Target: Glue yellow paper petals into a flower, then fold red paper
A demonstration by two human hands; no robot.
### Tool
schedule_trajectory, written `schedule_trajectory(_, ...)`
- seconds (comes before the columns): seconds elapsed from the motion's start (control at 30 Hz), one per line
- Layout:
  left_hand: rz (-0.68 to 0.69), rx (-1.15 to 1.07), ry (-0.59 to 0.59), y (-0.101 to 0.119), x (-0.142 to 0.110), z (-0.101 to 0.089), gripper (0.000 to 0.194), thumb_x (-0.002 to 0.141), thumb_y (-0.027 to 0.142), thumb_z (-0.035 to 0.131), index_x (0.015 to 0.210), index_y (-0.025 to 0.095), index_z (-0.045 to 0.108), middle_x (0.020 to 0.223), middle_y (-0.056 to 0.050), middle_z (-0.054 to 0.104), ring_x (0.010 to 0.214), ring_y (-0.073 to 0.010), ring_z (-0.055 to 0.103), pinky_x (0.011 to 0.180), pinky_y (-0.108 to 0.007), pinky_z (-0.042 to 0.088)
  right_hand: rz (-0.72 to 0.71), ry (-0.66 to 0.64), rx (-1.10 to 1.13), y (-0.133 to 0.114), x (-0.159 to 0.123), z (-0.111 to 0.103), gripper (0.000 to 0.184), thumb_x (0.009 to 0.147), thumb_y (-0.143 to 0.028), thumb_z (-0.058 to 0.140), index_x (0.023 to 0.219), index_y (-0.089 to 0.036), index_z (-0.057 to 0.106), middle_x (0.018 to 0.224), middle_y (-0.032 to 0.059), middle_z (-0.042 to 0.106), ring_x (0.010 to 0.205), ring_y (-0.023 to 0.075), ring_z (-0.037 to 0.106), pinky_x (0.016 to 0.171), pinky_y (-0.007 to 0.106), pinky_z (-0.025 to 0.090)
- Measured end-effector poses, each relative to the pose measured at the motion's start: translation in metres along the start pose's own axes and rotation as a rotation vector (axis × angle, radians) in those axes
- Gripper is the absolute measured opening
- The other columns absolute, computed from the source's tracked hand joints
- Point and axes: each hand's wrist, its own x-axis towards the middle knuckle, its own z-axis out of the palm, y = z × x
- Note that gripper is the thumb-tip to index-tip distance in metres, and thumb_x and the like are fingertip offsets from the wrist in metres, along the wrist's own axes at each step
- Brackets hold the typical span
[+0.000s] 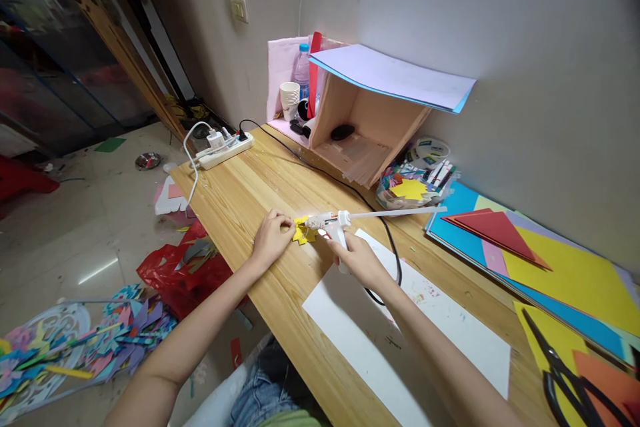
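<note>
My right hand [357,259] grips a white hot glue gun [340,225] by its handle. A long glue stick [400,212] sticks out of its back end to the right. The gun's nozzle points left, over a yellow paper cutout with a jagged edge [303,235] on the wooden table. My left hand [273,235] is beside the cutout, its fingers pinched together at the cutout's left edge. Whether the nozzle touches the paper I cannot tell. From the gun's handle a black cord [399,267] loops over the table.
White paper [400,333] lies under my right arm. Black scissors [565,373] rest on coloured sheets at right. Behind stand a basket of scraps [385,197], a cardboard shelf [370,107] and stacked coloured paper [565,273]. A power strip [227,152] sits at the far left corner.
</note>
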Motion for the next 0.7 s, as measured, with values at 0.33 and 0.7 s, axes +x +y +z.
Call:
schedule_trajectory(0.33, 0.039, 0.055, 0.011, 0.001, -0.001, 0.0, 0.017, 0.078, 0.026, 0.049, 0.071, 0.019, 0.062, 0.088, -0.003, 0.057, 0.083, -0.0165, 0.056, 0.076, -0.029, 0.044, -0.009, -0.003, -0.17, -0.017, 0.005, -0.009, 0.036, 0.082, -0.047, 0.037, 0.066, -0.018, 0.051, 0.066, 0.0052, 0.06, 0.059, 0.0165, 0.051, 0.051, 0.024, 0.027)
schedule_trajectory(0.7, 0.057, 0.076, -0.02, 0.004, -0.005, -0.005, 0.017, 0.079, 0.03, 0.049, 0.075, 0.019, 0.062, 0.092, -0.004, 0.056, 0.088, -0.0172, 0.055, 0.079, -0.03, 0.043, -0.004, -0.035, -0.145, -0.02, 0.003, -0.02, 0.037, 0.08, -0.049, 0.039, 0.068, -0.018, 0.054, 0.067, 0.0052, 0.062, 0.059, 0.0163, 0.053, 0.051, 0.023, 0.028)
